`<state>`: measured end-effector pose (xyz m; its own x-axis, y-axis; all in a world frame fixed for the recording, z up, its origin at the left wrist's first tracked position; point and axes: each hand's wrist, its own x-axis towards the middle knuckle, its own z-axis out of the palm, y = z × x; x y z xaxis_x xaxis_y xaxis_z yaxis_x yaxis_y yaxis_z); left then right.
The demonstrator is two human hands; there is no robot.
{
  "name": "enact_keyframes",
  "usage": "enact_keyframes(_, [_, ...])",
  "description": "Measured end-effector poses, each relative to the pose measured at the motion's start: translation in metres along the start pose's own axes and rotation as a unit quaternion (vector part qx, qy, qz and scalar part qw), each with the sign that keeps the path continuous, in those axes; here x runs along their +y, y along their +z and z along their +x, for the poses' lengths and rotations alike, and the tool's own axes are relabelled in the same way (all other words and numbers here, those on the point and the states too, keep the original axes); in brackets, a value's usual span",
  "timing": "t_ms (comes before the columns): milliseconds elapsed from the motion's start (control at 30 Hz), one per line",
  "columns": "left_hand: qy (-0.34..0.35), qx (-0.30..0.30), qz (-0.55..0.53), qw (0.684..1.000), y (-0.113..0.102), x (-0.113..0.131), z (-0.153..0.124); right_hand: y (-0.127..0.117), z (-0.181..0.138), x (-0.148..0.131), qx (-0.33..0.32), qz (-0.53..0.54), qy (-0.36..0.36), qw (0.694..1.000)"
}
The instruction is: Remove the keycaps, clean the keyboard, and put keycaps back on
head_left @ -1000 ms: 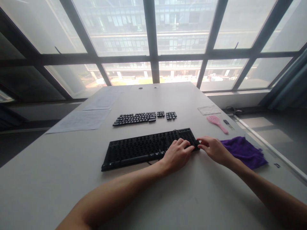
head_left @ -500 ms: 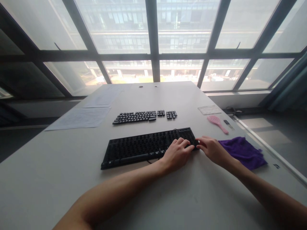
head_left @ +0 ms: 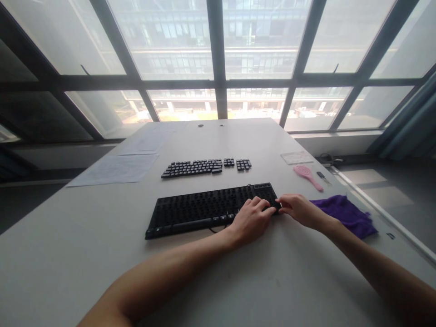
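Note:
A black keyboard [head_left: 197, 210] lies at a slant on the white table, most of its keycaps gone and a few left along the near row. My left hand [head_left: 252, 220] rests over its right part, fingers curled down and thumb stretched toward the lower right corner, gripping it. At that right edge my right hand [head_left: 298, 210] has thumb and forefinger bent toward each other; anything small between them is hidden. Behind the keyboard, the loose keycaps [head_left: 194, 168] are laid out in rows, with a small group [head_left: 229, 162] and a number-pad group [head_left: 244, 165] beside them.
To the right lie a purple cloth [head_left: 347, 215], a pink hairbrush [head_left: 306, 175], a small dark tool [head_left: 322, 176] and a clear plastic bag [head_left: 296, 157]. Paper sheets [head_left: 114, 170] cover the left side. A cable [head_left: 213, 230] shows under the keyboard's near edge. Windows stand beyond the table.
My right hand has shifted slightly left, its fingertips closer over the keyboard's right edge. The left hand stays in place. The view has tilted a little.

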<state>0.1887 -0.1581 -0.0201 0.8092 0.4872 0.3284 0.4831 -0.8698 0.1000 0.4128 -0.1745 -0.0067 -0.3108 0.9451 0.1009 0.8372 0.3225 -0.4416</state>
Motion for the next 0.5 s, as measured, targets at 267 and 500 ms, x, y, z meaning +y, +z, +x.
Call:
enact_keyframes(267, [-0.007, -0.001, -0.012, 1.0, 0.0, -0.001, 0.001, -0.004, -0.016, 0.002, 0.021, -0.03, -0.004, 0.999])
enact_keyframes(500, [-0.003, 0.004, -0.016, 1.0, -0.003, 0.001, 0.001, -0.008, -0.019, -0.008, 0.018, -0.074, -0.002, 0.997])
